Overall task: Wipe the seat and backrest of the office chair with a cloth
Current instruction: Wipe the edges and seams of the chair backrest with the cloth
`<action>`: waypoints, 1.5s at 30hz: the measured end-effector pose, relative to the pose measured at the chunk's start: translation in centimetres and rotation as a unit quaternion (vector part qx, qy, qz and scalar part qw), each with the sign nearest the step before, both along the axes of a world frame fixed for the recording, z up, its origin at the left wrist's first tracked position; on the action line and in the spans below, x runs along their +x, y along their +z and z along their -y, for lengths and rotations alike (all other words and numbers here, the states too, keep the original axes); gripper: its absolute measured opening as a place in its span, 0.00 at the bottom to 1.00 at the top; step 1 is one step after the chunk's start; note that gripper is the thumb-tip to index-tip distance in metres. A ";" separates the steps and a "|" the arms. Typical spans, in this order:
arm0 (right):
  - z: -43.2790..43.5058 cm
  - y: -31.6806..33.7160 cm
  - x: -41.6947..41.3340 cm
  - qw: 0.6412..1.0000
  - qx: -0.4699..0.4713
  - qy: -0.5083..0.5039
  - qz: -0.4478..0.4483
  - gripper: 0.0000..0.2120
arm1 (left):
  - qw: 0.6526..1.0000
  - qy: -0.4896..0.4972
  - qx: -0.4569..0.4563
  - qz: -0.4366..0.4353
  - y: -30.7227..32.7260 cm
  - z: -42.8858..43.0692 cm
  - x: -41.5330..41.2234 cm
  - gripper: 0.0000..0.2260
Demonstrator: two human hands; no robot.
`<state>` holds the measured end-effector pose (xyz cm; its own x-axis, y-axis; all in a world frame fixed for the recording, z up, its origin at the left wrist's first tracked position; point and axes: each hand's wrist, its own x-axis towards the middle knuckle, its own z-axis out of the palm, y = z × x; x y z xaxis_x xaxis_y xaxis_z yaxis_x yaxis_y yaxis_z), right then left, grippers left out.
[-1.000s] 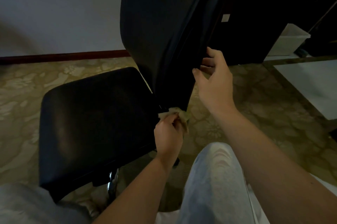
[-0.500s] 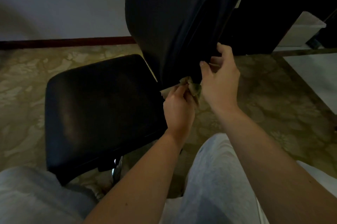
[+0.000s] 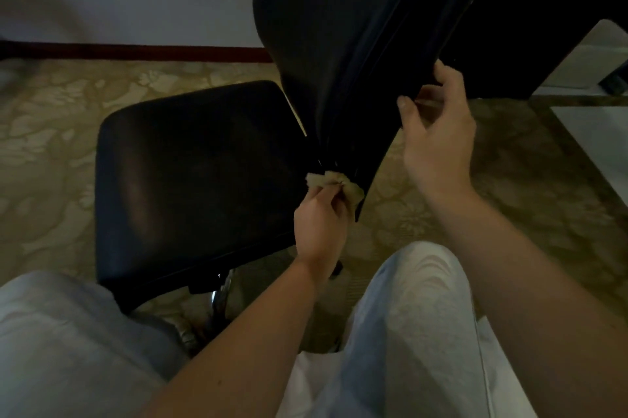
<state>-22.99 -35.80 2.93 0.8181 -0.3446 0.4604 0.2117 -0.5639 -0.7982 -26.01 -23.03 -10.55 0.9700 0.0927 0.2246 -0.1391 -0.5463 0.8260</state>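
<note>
The black office chair stands sideways to me, its seat (image 3: 190,179) at centre left and its tall backrest (image 3: 346,30) rising at centre. My left hand (image 3: 319,224) is shut on a crumpled tan cloth (image 3: 334,181), which is pressed against the lowest part of the backrest where it meets the seat. My right hand (image 3: 438,132) grips the backrest's right edge, thumb in front and fingers curled behind it. The chair's chrome column (image 3: 221,292) shows under the seat.
My knees in light trousers (image 3: 414,322) fill the bottom of the view, close to the chair. Patterned beige carpet (image 3: 54,132) surrounds it. A pale wall with a dark skirting board (image 3: 136,52) runs behind. Dark furniture (image 3: 543,9) and a white surface (image 3: 598,142) lie to the right.
My left hand slid the cloth up the backrest's lower edge, then back down to its base. The right hand kept its hold on the backrest edge.
</note>
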 end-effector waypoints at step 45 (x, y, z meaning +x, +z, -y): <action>0.0 -1.4 0.1 0.997 0.070 0.023 0.031 0.27 | 0.997 -0.025 0.035 -0.071 -1.5 -1.2 1.8 0.12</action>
<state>-22.85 -35.80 1.49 0.8059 -0.3713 0.4611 0.2867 -0.4367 -0.8527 -24.19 -21.87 -12.09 0.9954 0.0321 0.0899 -0.0529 -0.5989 0.7991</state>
